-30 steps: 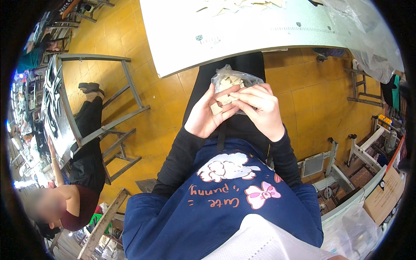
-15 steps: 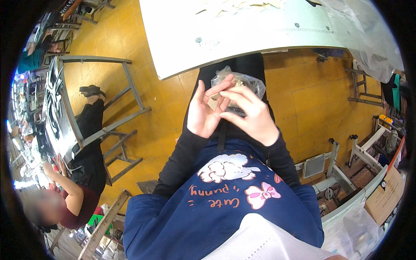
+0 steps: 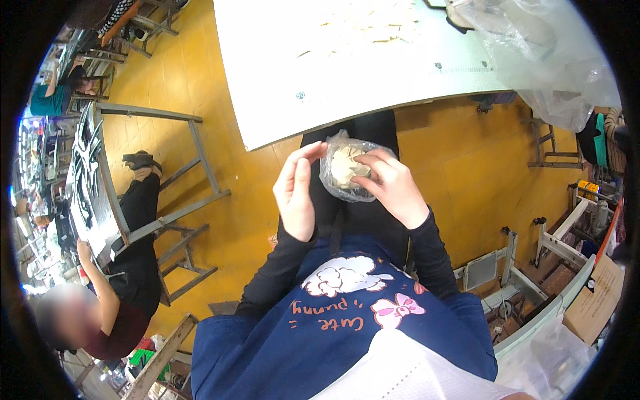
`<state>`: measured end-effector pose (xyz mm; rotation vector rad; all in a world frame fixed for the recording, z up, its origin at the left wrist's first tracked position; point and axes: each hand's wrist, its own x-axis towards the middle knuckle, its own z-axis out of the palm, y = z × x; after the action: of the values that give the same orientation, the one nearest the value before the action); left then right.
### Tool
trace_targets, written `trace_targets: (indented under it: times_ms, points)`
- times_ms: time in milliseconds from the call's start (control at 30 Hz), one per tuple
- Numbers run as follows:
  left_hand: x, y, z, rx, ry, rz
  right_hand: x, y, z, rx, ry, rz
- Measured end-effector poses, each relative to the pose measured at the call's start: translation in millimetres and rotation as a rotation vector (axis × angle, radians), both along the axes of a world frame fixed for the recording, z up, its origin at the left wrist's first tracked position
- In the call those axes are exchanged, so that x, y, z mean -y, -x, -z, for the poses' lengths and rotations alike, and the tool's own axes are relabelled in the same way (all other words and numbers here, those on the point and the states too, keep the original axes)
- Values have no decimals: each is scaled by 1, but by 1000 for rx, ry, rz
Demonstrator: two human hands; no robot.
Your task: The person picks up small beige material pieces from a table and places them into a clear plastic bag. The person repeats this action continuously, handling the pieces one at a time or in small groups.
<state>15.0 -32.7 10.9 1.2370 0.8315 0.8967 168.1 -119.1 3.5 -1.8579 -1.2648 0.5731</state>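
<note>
A clear plastic bag (image 3: pixel 331 185) rests on my lap with its mouth up, holding a heap of small, thin cream-coloured pieces (image 3: pixel 345 165). My right hand (image 3: pixel 395 189) reaches into the bag from the right. Its thumb and fingers are curved and parted, touching the cream pieces; no piece shows lifted between them. On the bag's left side, my left hand (image 3: pixel 295 193) is held with palm turned inward and fingers stretched out. Its fingertips are at the bag's rim, and nothing shows in it. What the pieces are made of cannot be told.
Ahead stands a white table (image 3: pixel 267 80) with more cream pieces (image 3: pixel 393 27) scattered on it and a large clear plastic sheet (image 3: pixel 533 47) at its right. To the left are a metal-framed table (image 3: pixel 160 115) and a seated person (image 3: pixel 107 320). A cardboard box (image 3: pixel 593 300) lies at right.
My hands were close together above the bag, the right one's fingers at the left palm. They have moved apart, the left to the bag's side, the right down into the pieces.
</note>
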Motion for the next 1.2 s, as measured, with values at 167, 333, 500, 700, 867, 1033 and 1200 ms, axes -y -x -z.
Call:
trace_targets:
  times_ms: [167, 333, 500, 700, 867, 1033, 1200]
  points:
    - [-13, -3, -10, 77, 49, 21, -23, -49, -36, 146, -346, 111]
    - [-4, -18, -17, 92, 30, 218, -104, -120, -42, 686, -286, 124]
    - [2, -21, -23, 124, 152, 309, -142, -137, -23, 821, -275, 17]
    - [-15, -29, -29, 270, 359, 416, -145, -148, -21, 742, -244, -7]
    - [-52, -47, -32, 444, 714, 448, -152, -163, -25, 720, -235, 38]
    - [-90, -77, -36, 668, 1071, 574, -147, -157, -53, 635, -509, 66]
    - [-108, -104, -37, 720, 1144, 702, -136, -116, -77, 514, -549, -372]
